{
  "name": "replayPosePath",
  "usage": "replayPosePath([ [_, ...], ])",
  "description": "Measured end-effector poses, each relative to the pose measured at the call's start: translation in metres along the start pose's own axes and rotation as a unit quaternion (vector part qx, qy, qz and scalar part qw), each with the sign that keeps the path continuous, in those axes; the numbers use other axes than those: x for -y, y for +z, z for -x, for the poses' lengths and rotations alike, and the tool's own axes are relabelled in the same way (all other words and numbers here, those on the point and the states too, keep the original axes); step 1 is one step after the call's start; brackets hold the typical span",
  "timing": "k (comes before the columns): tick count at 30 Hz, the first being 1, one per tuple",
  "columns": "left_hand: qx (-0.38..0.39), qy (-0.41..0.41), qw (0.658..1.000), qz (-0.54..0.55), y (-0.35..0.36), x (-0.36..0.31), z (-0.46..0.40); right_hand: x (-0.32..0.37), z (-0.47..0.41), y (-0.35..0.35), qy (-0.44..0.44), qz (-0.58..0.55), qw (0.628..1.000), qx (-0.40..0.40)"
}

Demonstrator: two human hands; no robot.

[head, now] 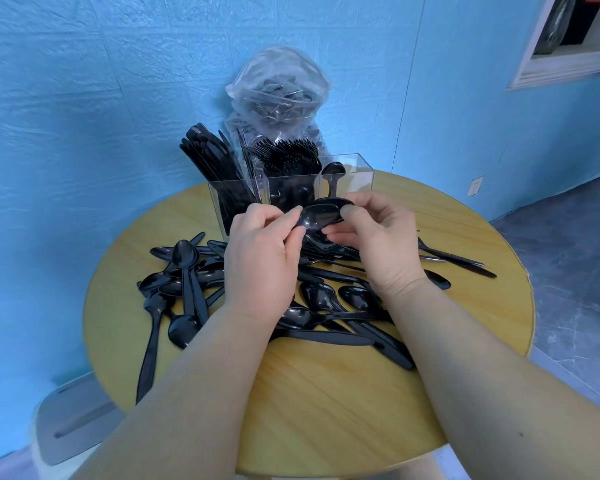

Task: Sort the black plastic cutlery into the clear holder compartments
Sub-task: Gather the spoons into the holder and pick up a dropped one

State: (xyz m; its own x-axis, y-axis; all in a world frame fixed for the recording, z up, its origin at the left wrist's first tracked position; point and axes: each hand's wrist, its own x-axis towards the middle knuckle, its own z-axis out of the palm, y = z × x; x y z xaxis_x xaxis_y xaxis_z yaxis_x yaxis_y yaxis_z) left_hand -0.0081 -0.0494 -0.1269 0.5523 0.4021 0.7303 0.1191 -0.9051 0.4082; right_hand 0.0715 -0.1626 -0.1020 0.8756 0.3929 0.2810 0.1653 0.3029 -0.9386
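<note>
Both hands, left hand (260,251) and right hand (374,237), are pinched on a spoon stack (321,216), held together so it can be dropped into the clear holder (354,174).

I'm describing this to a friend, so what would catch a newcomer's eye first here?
Two hands at the centre, the left hand and right hand, hold a stack of black spoons. Behind them stands the clear holder, its left compartments packed. Loose spoons litter the round wooden table.

Round wooden table (326,393) carrying clear holder (291,188) w/ 3 compartments at back, plastic bag (278,88) behind it, loose black spoons (187,271) lying scattered mid-table.
</note>
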Motion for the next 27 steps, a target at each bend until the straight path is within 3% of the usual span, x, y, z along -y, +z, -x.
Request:
replayPosePath([
  [8, 0.014, 0.005, 0.999, -0.038, -0.004, -0.001, -0.001, -0.009, -0.003, 0.0, -0.067, 0.12, 0.99, 0.015],
  [14, 0.107, -0.093, 0.985, -0.094, -0.006, -0.001, 0.0, -0.014, -0.009, -0.007, -0.059, 0.109, 0.991, -0.046],
  [19, 0.146, -0.074, 0.985, -0.045, -0.007, -0.004, 0.001, -0.014, -0.009, -0.006, -0.058, 0.161, 0.985, -0.032],
  [27, 0.147, -0.045, 0.987, -0.05, -0.005, -0.005, 0.0, -0.012, -0.01, -0.008, -0.07, 0.207, 0.975, -0.032],
])
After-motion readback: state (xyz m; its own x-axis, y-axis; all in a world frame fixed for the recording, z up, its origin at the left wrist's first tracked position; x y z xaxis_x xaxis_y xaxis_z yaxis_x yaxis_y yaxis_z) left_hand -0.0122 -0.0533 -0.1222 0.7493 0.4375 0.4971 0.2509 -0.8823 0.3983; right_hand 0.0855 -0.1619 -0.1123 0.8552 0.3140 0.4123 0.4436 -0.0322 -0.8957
